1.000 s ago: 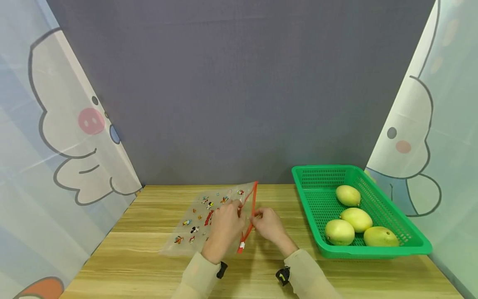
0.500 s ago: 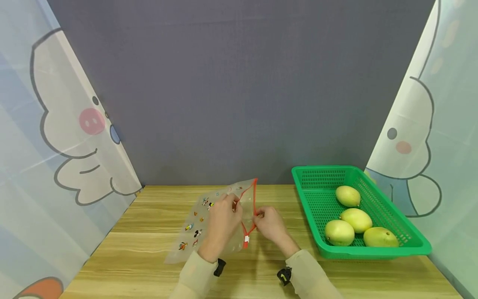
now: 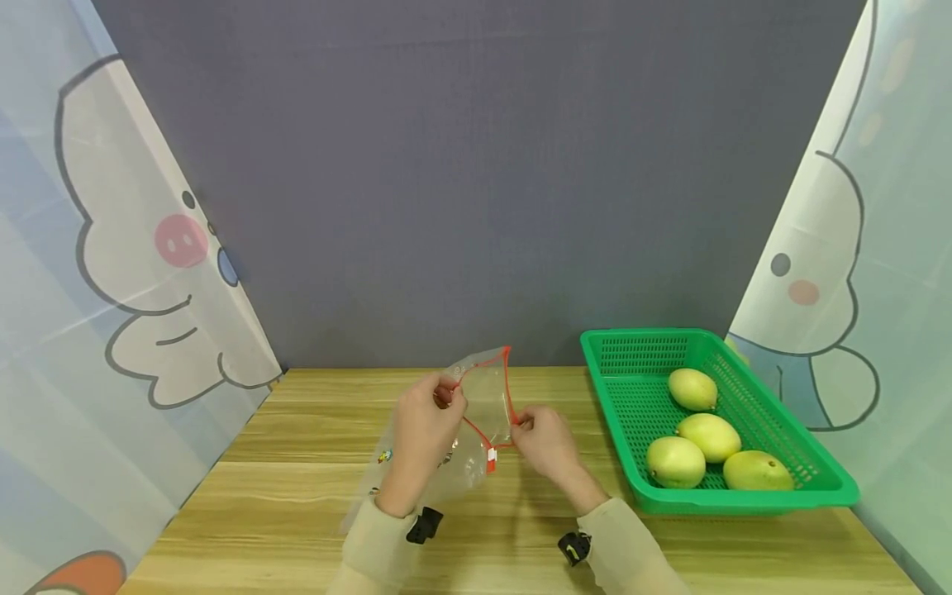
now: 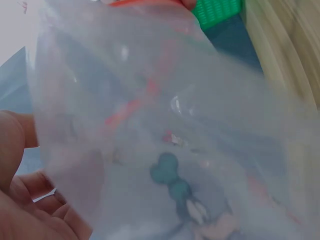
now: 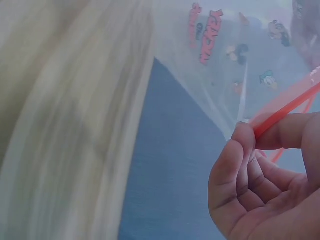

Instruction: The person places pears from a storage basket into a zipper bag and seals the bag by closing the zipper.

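Note:
A clear zipper bag (image 3: 482,405) with cartoon prints and a red zip edge is held up over the table, its mouth spread apart. My left hand (image 3: 426,430) pinches the left side of the red rim, and my right hand (image 3: 549,446) pinches the right side. A white slider (image 3: 492,454) sits at the near end of the zip. The left wrist view is mostly filled by the bag's film (image 4: 175,115), with the left fingers beside it. In the right wrist view, thumb and fingers grip the red zip strip (image 5: 285,111).
A green plastic basket (image 3: 635,463) stands at the right of the wooden table (image 3: 268,496). Several yellow-green mangoes (image 3: 709,438) lie in it. A grey cloth backdrop (image 3: 446,207) rises behind, with printed curtains (image 3: 171,248) at the sides.
My left hand has moved left and slightly up, my right hand slightly right. The red-rimmed mouth has widened from a narrow slit, and the bag has lifted and tilted.

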A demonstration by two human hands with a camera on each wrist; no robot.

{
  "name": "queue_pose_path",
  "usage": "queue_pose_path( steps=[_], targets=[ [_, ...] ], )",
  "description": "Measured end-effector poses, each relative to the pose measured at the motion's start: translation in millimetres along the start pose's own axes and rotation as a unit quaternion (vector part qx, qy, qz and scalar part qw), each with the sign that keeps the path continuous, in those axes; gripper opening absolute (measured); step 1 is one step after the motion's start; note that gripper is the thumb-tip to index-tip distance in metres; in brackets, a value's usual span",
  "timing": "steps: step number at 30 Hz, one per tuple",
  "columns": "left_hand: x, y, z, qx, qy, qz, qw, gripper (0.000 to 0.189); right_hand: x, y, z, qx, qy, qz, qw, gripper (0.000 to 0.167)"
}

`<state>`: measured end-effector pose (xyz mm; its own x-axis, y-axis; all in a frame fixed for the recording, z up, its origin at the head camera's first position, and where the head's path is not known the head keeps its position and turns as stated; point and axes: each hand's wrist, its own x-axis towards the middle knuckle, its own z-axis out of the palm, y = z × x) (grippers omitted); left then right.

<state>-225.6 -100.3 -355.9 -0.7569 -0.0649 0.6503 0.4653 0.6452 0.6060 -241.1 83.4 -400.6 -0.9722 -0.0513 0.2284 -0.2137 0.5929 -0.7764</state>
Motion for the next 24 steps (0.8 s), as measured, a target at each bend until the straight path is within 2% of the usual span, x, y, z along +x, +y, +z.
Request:
queue_pose_path(
  steps=[5,17,24],
  targets=[
    [2.3,-1.3,-9.4,-0.045,-0.003,-0.047,0.9979,0.005,-2.0,-6,-7,0.001,0.014,-0.007,0.9999,0.008],
    [6.9,-3.5,-23.9,-0.125,0.023,-0.094,0.9874,0.005,-7.7,-17,-22,0.014,0.032,0.007,0.9994,0.014],
    [6.0,-8.1,-26.8,-0.098,0.033,-0.097,0.9899,0.005,-8.9,-18,-36,0.022,0.046,0.0,0.9987,0.014]
  ],
)
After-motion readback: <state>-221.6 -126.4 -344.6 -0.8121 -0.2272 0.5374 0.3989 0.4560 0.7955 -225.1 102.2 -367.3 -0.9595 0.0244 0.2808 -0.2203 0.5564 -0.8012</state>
